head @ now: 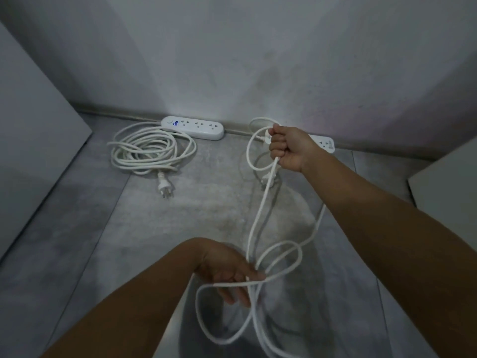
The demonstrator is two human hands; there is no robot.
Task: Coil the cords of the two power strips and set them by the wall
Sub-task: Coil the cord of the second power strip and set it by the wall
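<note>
A white power strip (196, 127) lies against the wall on the left, its cord (144, 148) coiled on the floor in front of it with the plug (165, 186) pointing toward me. A second white power strip (325, 143) lies by the wall on the right, mostly hidden behind my right hand (289, 147). That hand is raised and shut on loops of the second cord (258, 223), with its plug (267, 180) hanging just below. The cord runs down to my left hand (232, 272), which pinches it low near me, with loose loops drooping beneath.
The floor (180, 228) is grey tile, dimly lit. A pale cabinet side (33, 151) stands at the left and a white furniture edge (449, 187) at the right. A grey wall (232, 60) closes off the far side.
</note>
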